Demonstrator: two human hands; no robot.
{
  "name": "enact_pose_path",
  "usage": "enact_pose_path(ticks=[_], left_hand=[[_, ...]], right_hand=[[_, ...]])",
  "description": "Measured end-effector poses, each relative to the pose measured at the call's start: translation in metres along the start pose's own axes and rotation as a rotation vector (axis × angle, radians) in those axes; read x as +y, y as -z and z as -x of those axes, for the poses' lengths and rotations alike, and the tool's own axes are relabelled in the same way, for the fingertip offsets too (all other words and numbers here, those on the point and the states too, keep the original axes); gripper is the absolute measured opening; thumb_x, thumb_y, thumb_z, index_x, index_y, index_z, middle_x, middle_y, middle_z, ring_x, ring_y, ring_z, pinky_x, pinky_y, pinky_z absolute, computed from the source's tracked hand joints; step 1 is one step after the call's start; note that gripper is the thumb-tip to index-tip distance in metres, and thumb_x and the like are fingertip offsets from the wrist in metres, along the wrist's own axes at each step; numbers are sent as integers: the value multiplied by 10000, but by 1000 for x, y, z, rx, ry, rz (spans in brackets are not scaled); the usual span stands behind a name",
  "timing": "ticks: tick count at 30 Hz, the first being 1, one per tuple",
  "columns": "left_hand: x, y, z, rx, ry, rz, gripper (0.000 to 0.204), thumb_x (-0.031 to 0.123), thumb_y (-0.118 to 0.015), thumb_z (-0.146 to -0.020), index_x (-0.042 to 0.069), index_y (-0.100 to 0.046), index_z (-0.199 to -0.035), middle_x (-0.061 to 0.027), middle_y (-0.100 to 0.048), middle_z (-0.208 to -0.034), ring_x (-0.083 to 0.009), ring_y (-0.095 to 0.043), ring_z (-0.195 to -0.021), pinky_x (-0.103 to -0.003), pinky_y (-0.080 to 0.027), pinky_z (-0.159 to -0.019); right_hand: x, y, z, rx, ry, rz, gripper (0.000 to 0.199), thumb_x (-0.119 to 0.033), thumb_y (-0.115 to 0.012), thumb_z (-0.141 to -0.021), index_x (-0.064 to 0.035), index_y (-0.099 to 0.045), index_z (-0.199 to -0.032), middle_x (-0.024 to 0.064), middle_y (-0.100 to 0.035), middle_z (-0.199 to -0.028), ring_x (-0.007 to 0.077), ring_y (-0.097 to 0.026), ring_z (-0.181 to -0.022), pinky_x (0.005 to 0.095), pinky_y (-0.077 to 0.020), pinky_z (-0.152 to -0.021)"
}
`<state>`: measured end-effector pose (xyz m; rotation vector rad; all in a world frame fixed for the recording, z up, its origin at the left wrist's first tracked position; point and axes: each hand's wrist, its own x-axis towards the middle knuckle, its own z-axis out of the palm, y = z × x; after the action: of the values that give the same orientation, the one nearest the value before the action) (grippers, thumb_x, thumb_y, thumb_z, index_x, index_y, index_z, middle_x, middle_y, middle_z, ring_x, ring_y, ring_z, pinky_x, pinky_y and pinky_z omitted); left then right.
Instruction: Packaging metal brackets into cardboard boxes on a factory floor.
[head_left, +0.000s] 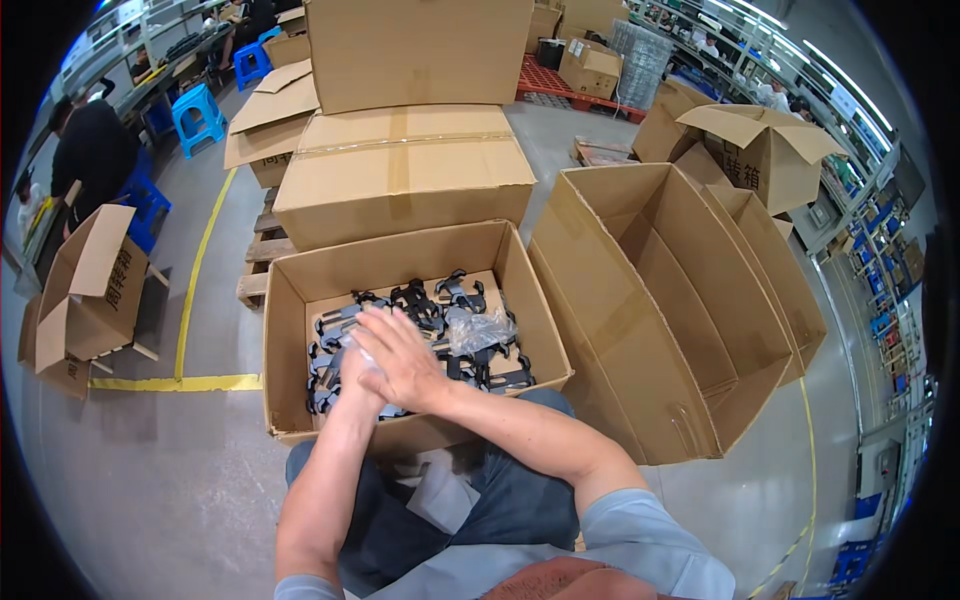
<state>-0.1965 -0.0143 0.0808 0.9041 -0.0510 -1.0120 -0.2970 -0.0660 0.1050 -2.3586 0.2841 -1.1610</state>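
An open cardboard box point(285, 330) stands in front of my knees, filled with several black and grey plastic parts point(440, 300). Some parts lie in clear plastic bags point(480, 330). My right hand point(400, 360) reaches across to the left over the box, fingers spread, lying on top of my left hand point(350, 375). Between the two hands shows a bit of clear plastic. My left hand is mostly hidden under the right one, and its fingers cannot be seen.
A large empty cardboard box point(650, 300) stands open to the right. Closed boxes point(400, 170) are stacked on a wooden pallet behind. More open boxes stand at left point(90, 290) and back right point(770, 150). Blue stools point(200, 115), a seated person point(95, 150), yellow floor lines point(180, 383).
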Motion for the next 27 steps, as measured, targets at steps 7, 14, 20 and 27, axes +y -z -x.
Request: enact_pose_path(ticks=[7, 14, 20, 27], left_hand=[[-4, -1, 11, -56, 208, -193, 324, 323, -423, -1047, 85, -564, -1214, -83, -621, -1141, -162, -610, -1008, -292, -501, -836], [-14, -11, 10, -93, -212, -253, 601, 605, -329, -1018, 87, -592, -1168, -69, -633, -1126, -166, -604, -1016, -321, -480, -876], [14, 17, -15, -244, -55, 256, 486, 539, -398, -1030, 106, -618, -1010, -24, -641, -890, -137, -611, -788, -270, -506, -719], [38, 11, -14, -54, -51, 265, 285, 346, -555, -1012, 80, -644, -960, -44, -655, -827, -132, -606, -691, -247, -503, -627]], right_hand=[[5, -6, -2, 2, -216, -89, 268, -143, -537, -938, -21, -652, -1147, 138, -651, -1165, 299, -591, -1102, 391, -447, -982], [-2, -26, -13, 91, -419, -294, 273, -142, -516, -948, -20, -631, -1164, 140, -644, -1179, 311, -584, -1091, 380, -465, -926], [-28, -39, -18, 43, -234, -259, 358, -137, -508, -932, 0, -554, -1260, 175, -577, -1273, 353, -540, -1142, 419, -431, -980], [-16, -38, -2, 14, -171, -188, 511, -94, -613, -867, 9, -490, -1351, 193, -508, -1351, 357, -496, -1220, 431, -393, -1043]])
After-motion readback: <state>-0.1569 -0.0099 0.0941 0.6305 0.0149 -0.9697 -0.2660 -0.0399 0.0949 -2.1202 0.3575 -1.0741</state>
